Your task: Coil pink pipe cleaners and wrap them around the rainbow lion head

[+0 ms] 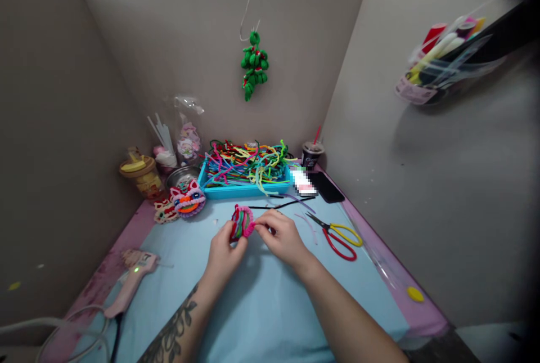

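A small pipe-cleaner craft, striped in dark red, green and grey with a bright pink edge, is held above the table near its middle. My left hand grips it from the left between thumb and fingers. At the craft's right side, the thumb and fingertips of my right hand pinch the pink edge. Black pipe cleaners lie just beyond the hands. To the right rest scissors with one yellow and one red handle, blades apart.
A blue tray heaped with colourful pipe cleaners stands at the back. Finished lion-face crafts sit left of it. A pink glue gun with a cable lies at left. Phones and a lidded cup are back right.
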Motion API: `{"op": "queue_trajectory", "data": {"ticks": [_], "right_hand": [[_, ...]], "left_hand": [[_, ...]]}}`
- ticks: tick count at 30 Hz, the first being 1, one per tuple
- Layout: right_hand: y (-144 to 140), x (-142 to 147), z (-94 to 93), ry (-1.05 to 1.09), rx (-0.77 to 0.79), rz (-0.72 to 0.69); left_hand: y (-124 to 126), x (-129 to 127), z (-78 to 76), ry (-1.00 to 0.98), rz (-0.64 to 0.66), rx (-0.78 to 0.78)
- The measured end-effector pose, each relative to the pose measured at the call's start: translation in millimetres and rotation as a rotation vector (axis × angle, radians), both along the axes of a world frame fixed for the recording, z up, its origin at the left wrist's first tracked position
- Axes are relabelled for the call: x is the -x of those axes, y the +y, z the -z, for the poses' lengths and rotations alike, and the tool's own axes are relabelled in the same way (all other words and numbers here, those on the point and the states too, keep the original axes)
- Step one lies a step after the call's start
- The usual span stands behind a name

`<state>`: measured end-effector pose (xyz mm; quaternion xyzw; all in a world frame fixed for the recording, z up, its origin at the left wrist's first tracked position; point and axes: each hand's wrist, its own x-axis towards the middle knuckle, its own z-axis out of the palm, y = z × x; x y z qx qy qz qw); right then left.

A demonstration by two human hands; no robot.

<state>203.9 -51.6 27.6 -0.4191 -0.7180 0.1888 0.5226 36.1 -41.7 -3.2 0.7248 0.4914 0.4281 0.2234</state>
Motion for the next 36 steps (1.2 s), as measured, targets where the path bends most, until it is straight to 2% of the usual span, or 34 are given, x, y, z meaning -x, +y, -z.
{"op": "queue_trajectory", "data": {"ticks": [6, 12, 19, 26, 32, 36], "right_hand": [[1, 1, 2.0, -0.064, -0.023, 0.021], [1, 3, 3.9, -0.087, 0.021, 0.019], [3, 3, 8.6, -0.173, -0.011, 0.036], [4, 2, 10.6, -0.345, 0.026, 0.046], [3, 3, 8.2, -0.085, 0.098, 0.054], [2, 10, 8.8, 0.028, 0.126, 0.044]], "left_hand": [[2, 6, 2.7, 0.198, -0.031, -0.136], [2, 9, 3.5, 0.338, -0.059, -0.293], [3, 10, 3.2, 0.383, -0.073, -0.323], [3, 10, 1.4, 0.385, -0.069, -0.311], [2, 10, 3.8, 0.384, -0.019, -0.274], [0, 7, 2.4, 0.419, 0.033, -0.332]]}}
